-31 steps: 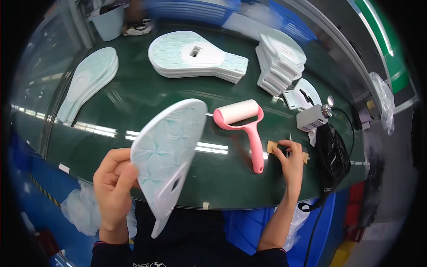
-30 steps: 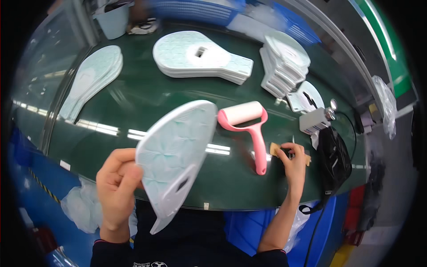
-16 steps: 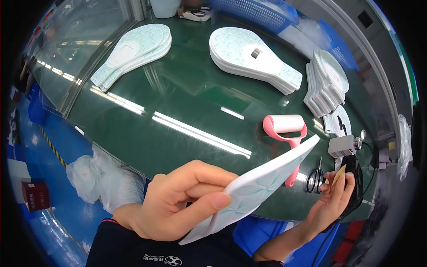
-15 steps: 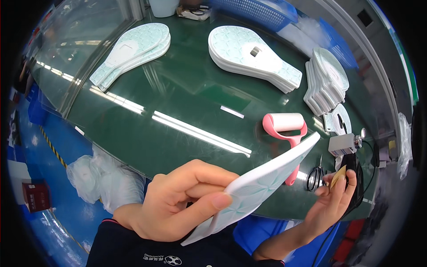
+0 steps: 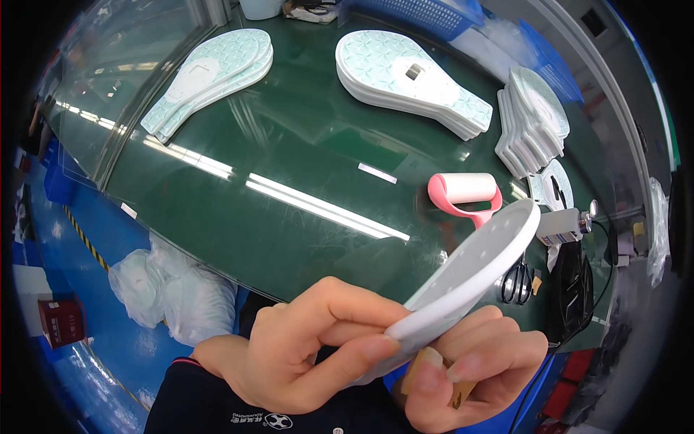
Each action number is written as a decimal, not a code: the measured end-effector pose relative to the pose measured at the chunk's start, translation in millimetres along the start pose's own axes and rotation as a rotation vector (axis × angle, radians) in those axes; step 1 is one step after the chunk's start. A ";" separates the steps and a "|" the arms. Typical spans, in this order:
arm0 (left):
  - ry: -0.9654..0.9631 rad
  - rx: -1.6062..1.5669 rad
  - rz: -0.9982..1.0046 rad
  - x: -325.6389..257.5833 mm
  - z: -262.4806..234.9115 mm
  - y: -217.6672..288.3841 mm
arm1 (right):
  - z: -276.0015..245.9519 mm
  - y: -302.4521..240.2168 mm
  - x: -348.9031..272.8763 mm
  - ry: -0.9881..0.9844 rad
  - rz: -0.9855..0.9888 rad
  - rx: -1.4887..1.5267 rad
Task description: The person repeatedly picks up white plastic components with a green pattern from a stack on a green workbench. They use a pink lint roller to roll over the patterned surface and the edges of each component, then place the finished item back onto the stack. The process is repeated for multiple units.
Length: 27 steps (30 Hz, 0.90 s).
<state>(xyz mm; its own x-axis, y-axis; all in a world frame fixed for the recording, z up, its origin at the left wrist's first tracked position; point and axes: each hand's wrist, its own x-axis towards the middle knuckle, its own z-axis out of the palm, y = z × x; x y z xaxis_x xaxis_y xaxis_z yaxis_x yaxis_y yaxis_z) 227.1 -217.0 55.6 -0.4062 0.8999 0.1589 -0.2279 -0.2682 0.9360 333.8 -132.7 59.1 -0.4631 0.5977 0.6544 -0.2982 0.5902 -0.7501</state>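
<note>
My left hand (image 5: 318, 347) pinches the edge of a white paddle-shaped plastic panel (image 5: 470, 264), held tilted above the table's near edge. Its hollow, raised-rim side shows. Close under the panel's right side, my right hand (image 5: 477, 369) is closed on a small tan folded piece (image 5: 418, 367), gripped between thumb and fingers; its material is not clear. Whether that piece touches the panel is hard to see. Beyond the panel lies a pink-handled lint roller (image 5: 466, 189), its handle partly hidden. Black-handled scissors (image 5: 515, 283) lie to the right, beside another tan scrap (image 5: 536, 283).
Patterned pale-green panels lie stacked at the back left (image 5: 217, 69), back middle (image 5: 412, 76) and right (image 5: 531, 123). A white bottle (image 5: 560, 228) with a metal top and a black bag (image 5: 572, 289) stand at the right. Blue baskets (image 5: 426, 16) line the far edge.
My left hand has turned the panel, so its hollow side shows instead of the patterned face. My right hand has come left from near the scissors to the panel, holding a tan piece.
</note>
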 end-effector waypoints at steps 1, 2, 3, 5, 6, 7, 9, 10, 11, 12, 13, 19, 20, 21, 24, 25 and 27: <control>-0.003 0.010 0.009 0.3 1.1 -0.5 | 0.2 -4.9 -0.1 -0.003 0.071 -0.049; -0.006 0.020 0.017 0.7 2.1 -1.3 | -3.2 -0.1 -0.3 -0.022 0.007 -0.005; -0.009 0.030 0.026 1.2 3.3 -1.9 | -9.0 9.0 -0.6 -0.041 -0.056 0.038; 0.016 0.006 0.033 1.0 5.6 -2.6 | -9.7 13.8 -0.7 -0.034 -0.113 0.087; 0.029 -0.005 0.038 0.6 6.1 -2.5 | -5.1 12.3 -0.8 -0.005 -0.107 0.090; 0.033 -0.008 0.037 0.3 6.6 -2.6 | -3.8 11.8 -0.6 0.005 -0.101 0.087; 0.041 -0.013 0.034 0.1 6.9 -3.1 | -3.6 11.2 -0.7 0.005 -0.088 0.076; 0.038 0.001 0.024 -0.1 6.3 -3.0 | -3.7 12.2 -1.7 0.010 -0.089 0.070; 0.035 0.014 0.014 -0.3 5.4 -2.8 | -3.8 13.3 -2.6 0.015 -0.091 0.064; 0.030 0.027 0.003 -0.4 5.1 -2.9 | -4.1 17.0 -5.3 0.038 -0.100 0.059; 0.029 0.025 0.006 -0.3 5.0 -3.6 | -4.2 17.9 -6.2 0.043 -0.102 0.059; 0.044 0.034 0.020 0.0 7.0 -5.1 | -7.4 13.1 -2.9 -0.055 -0.059 0.057; 0.035 0.040 0.023 -0.3 6.2 -4.8 | -9.9 11.5 -1.2 -0.105 -0.026 0.082; 0.023 0.044 0.027 -0.1 6.1 -4.4 | -18.3 7.7 1.8 -0.192 0.041 0.151; 0.007 0.045 0.020 1.9 6.6 -4.5 | -13.6 6.5 1.2 -0.031 0.085 0.141; -0.006 0.063 0.013 2.2 5.8 -4.5 | -7.0 6.1 1.0 0.065 0.087 0.143; -0.033 0.097 -0.001 2.1 2.6 -3.6 | 7.4 3.2 3.8 0.226 0.102 0.191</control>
<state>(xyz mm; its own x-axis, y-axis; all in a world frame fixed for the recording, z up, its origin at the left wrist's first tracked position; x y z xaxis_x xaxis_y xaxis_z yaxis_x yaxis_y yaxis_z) 229.4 -213.2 53.3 -0.3766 0.9113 0.1665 -0.1406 -0.2339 0.9620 324.9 -132.6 58.5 -0.3073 0.7668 0.5635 -0.4210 0.4215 -0.8032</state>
